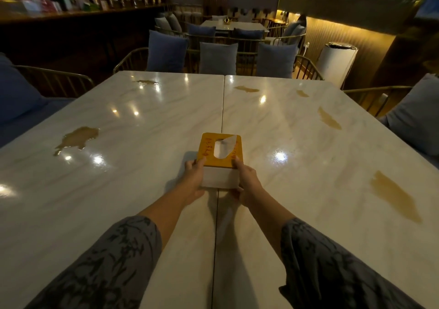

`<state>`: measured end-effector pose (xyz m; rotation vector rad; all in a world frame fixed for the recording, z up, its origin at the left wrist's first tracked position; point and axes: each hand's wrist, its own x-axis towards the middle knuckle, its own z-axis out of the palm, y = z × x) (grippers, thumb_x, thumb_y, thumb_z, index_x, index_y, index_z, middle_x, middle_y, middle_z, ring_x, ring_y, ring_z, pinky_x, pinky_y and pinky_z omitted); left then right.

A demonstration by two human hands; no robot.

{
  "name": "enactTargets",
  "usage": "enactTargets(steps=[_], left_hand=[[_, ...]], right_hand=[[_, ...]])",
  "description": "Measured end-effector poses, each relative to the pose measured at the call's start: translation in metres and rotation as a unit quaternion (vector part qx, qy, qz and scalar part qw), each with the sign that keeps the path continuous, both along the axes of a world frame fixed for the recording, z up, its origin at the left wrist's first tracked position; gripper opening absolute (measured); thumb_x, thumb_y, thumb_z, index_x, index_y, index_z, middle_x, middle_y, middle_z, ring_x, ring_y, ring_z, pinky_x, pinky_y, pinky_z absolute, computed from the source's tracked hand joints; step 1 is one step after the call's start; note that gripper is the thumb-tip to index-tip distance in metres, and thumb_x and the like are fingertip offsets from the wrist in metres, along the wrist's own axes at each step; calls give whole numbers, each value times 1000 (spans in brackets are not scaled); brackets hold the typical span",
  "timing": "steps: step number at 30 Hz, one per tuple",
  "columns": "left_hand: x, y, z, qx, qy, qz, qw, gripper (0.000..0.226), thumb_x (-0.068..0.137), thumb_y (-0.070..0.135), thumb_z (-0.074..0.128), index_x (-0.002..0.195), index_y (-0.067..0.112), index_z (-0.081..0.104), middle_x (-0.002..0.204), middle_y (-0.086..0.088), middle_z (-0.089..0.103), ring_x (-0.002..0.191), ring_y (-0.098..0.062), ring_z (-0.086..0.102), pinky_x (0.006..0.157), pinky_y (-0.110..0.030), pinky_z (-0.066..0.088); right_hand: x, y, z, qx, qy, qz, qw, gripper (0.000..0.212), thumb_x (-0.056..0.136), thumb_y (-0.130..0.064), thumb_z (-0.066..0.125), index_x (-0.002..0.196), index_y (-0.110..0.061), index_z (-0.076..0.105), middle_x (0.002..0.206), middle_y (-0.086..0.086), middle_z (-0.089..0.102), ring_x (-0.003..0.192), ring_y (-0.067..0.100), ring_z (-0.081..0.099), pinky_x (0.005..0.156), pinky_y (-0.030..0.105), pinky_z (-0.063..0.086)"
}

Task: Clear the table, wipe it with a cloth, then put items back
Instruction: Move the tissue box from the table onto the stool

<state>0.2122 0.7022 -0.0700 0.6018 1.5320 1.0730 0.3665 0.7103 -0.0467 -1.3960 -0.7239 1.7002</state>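
Observation:
A white tissue box (219, 178) with an orange wooden lid and an oval slot sits over the seam of two pale marble tables (142, 123). My left hand (193, 178) grips its left side and my right hand (247, 180) grips its right side, thumbs on the lid's near edge. I cannot tell whether the box rests on the surface or hangs just above it. Brown liquid stains mark the tabletop: a large one at the left (77, 138), one at the right front (395, 197), and several smaller ones toward the far edge.
Metal-framed chairs with blue cushions (217, 58) line the far side, and more cushioned seats stand at the left and right edges. A white cylindrical bin (336, 59) stands at the back right. A second table (234, 24) stands further back, and a bar counter runs along the left.

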Motion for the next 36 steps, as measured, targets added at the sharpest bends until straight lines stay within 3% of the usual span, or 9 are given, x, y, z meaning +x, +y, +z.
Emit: enactTargets(steps=[2, 4, 8, 13, 16, 21, 23, 28, 36], left_hand=[[6, -24, 5, 13, -21, 11, 1000, 37, 66, 64, 68, 90, 52, 43, 122, -12, 53, 107, -36, 60, 85, -60, 53], [18, -56, 19, 11, -21, -9, 1000, 42, 77, 55, 69, 106, 42, 41, 121, -11, 53, 108, -35, 60, 86, -59, 53], [32, -102, 37, 4, 47, -50, 998, 77, 56, 74, 71, 120, 46, 39, 125, -6, 56, 110, -29, 59, 92, -53, 53], [63, -180, 115, 19, 23, -66, 997, 68, 85, 50, 66, 141, 42, 28, 131, -6, 54, 104, -24, 59, 81, -39, 52], [74, -220, 156, 34, 2, -111, 993, 93, 84, 46, 68, 152, 44, 4, 141, -7, 45, 114, -30, 53, 92, -45, 46], [100, -289, 246, 88, -4, -145, 986, 100, 83, 40, 72, 152, 42, -1, 145, -12, 39, 117, -35, 52, 102, -52, 44], [116, -316, 283, 118, -3, -151, 981, 100, 84, 45, 70, 153, 40, -2, 149, -12, 36, 118, -35, 51, 99, -53, 46], [169, -367, 361, 145, -22, -151, 978, 104, 79, 60, 67, 153, 34, -2, 155, -9, 28, 123, -39, 49, 94, -55, 49], [290, -417, 419, 191, -47, -263, 945, 102, 66, 77, 61, 149, 33, 22, 136, -9, 50, 107, -30, 56, 80, -48, 56]], right_hand=[[4, -20, 1, -2, 17, -11, 1000, 72, 76, -51, 74, 131, -18, 42, 120, 13, 57, 99, 28, 60, 71, 41, 58], [10, -45, 3, -14, 43, -23, 999, 74, 69, -52, 77, 129, -21, 47, 119, 13, 59, 103, 32, 61, 74, 47, 59], [27, -101, 19, -21, 51, -63, 996, 43, 80, -46, 67, 114, -22, 56, 111, 11, 64, 102, 29, 61, 93, 49, 52], [54, -171, 82, -33, 93, -91, 991, 21, 83, -37, 68, 94, -24, 55, 105, 10, 61, 102, 27, 58, 94, 44, 52], [75, -213, 134, -27, 104, -90, 990, 33, 80, -39, 69, 102, -21, 53, 108, 12, 56, 101, 28, 56, 86, 43, 54], [107, -285, 223, 49, 124, -95, 986, 46, 82, -40, 63, 119, -18, 50, 108, 13, 54, 96, 27, 55, 79, 43, 53], [123, -314, 255, 82, 143, -94, 982, 48, 82, -47, 59, 122, -21, 53, 117, 13, 57, 99, 26, 57, 76, 39, 53], [181, -382, 321, 92, 174, -148, 969, 63, 75, -61, 59, 125, -25, 49, 117, 12, 59, 107, 30, 57, 93, 47, 51], [327, -482, 379, 129, 91, -216, 963, 64, 79, -74, 46, 119, -24, 58, 116, 10, 60, 107, 31, 56, 101, 50, 44]])
